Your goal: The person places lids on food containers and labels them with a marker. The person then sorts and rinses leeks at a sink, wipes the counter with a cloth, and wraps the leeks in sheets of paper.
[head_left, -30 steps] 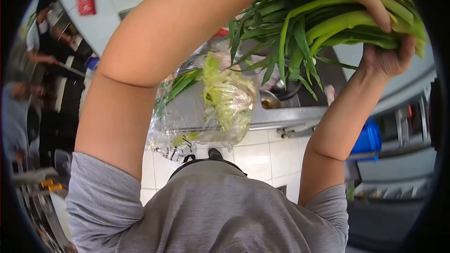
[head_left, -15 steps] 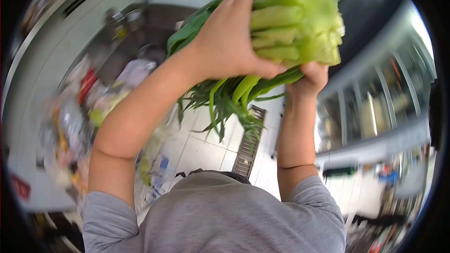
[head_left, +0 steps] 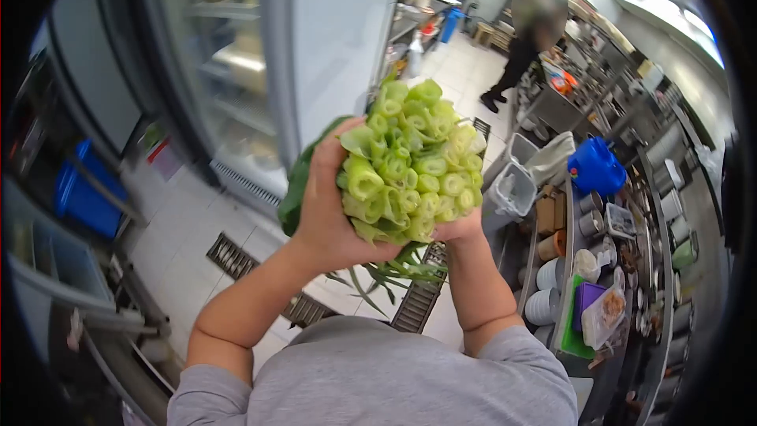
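A big bunch of leafy green vegetables (head_left: 418, 166) is held up in front of my chest, its pale green cut stalk ends facing up toward me. Several of those ends look curled and ring-like. My left hand (head_left: 327, 209) wraps around the bunch from the left, with dark leaves showing beyond the fingers. From below on the right, my right hand (head_left: 464, 225) grips it too, its fingers mostly hidden by the stalks. Long narrow leaves (head_left: 398, 272) hang beneath, between my forearms.
A glass-door fridge (head_left: 236, 63) stands at the left, near a blue bin (head_left: 88, 189). Metal shelving (head_left: 662, 331) at the right carries bowls, trays and a blue jug (head_left: 597, 166). Floor drains (head_left: 422, 292) cross the white tiles. A person (head_left: 520, 55) stands farther back.
My view has swung around to the fridge, the aisle and the shelving. The bunch now sits lower in view, its cut ends turned toward me; both hands still hold it.
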`<state>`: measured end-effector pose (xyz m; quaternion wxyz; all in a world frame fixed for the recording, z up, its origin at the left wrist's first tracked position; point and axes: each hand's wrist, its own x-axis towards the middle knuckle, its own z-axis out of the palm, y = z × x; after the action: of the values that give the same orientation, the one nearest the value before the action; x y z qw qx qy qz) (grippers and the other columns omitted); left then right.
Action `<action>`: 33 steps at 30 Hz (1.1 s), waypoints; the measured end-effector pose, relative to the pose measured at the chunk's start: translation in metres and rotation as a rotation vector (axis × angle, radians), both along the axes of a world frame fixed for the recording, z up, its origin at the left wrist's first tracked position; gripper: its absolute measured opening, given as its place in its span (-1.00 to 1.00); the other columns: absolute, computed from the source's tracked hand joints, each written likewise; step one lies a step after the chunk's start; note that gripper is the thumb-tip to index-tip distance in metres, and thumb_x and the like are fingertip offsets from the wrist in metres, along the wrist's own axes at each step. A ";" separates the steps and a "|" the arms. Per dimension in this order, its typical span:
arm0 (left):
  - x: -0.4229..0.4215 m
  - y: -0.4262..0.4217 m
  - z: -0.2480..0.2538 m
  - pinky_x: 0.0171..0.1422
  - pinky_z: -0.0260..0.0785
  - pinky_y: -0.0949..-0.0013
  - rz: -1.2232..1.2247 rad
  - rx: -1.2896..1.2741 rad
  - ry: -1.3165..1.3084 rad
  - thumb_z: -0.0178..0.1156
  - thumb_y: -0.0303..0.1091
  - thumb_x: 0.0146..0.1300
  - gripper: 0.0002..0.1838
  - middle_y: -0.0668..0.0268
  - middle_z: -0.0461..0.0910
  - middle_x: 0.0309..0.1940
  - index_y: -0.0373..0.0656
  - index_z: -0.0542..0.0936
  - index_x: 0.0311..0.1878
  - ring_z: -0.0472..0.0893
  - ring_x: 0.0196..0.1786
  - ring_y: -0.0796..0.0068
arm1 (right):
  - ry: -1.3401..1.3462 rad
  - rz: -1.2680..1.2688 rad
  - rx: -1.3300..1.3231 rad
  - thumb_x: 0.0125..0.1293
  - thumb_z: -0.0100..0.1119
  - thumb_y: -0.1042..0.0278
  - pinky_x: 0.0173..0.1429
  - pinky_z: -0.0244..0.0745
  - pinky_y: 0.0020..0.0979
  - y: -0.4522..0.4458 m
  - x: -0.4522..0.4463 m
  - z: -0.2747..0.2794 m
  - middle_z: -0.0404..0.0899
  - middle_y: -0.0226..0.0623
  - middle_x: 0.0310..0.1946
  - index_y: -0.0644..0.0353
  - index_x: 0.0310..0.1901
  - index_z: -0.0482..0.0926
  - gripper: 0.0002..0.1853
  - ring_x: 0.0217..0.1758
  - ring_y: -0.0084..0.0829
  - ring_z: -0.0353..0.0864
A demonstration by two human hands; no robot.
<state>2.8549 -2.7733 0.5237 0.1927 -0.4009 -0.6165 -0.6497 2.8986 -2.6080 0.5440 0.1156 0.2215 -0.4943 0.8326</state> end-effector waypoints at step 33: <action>-0.754 0.868 -0.023 0.41 0.08 0.00 -0.496 0.036 0.145 0.55 -0.23 -0.42 0.11 -0.02 0.23 0.28 -0.18 0.16 0.29 0.27 0.30 -0.10 | 0.114 -0.572 0.258 -0.35 0.62 0.35 0.39 0.26 -0.08 0.842 -0.671 -0.048 0.32 -0.05 0.28 0.33 0.41 0.02 0.24 0.34 -0.16 0.34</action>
<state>2.1014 -1.9049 0.5005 0.0782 -0.5820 -0.4722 -0.6574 2.2280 -1.7661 0.4958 0.3437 0.1328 -0.6309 0.6828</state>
